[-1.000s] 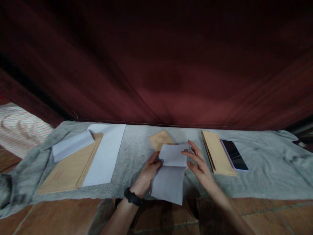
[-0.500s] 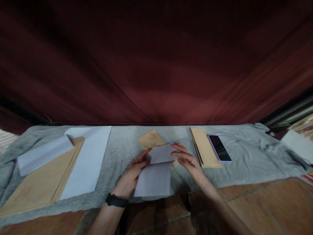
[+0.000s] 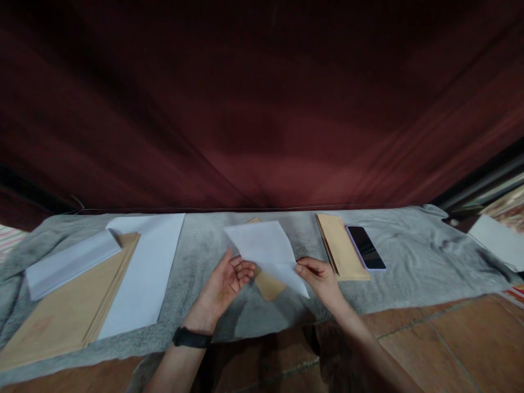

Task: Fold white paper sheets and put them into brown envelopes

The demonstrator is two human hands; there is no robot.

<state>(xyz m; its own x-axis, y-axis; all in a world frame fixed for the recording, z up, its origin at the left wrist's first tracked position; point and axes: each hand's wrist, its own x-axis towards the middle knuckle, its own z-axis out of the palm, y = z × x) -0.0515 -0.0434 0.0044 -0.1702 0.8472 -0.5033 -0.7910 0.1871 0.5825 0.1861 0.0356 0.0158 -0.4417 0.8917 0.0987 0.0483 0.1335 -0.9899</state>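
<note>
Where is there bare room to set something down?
Bare grey cloth lies right of the phone, and, narrower, between the flat white sheet and the left hand. Crowded: the middle, where the creased paper partly hides a brown envelope.

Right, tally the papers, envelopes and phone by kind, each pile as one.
Held paper, folded paper, flat paper: 3
Left envelope pile, middle envelope, right envelope pile: 3
Phone: 1
Total: 7

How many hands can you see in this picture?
2: the bare left hand, palm showing, close by the left side of the creased white paper sheet, and the bare right hand, pinching the sheet's right edge.
</note>
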